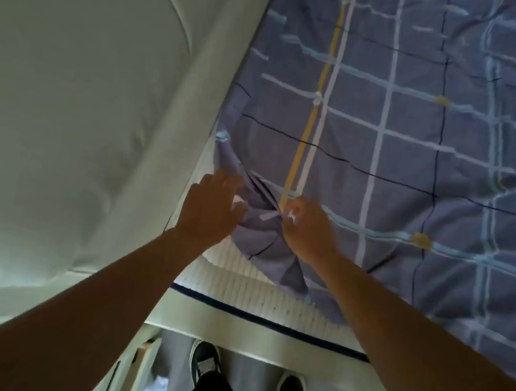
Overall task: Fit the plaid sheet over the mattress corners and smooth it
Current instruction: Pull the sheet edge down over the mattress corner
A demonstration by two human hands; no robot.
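the plaid sheet (401,141) is lying across the mattress (241,277), its corner bunching short of the bare near-left mattress corner. the right hand (307,230) is pinching the bunched folds with curled fingers (293,213). the left hand (208,209) is touching them, its fingers straight and apart. a pale padded panel (67,109) is standing alongside on the left.

One plaid sheet (402,131) at two o'clock, one mattress (249,287), one left hand (208,209), one right hand (307,230), two shoes (205,361) at six o'clock.
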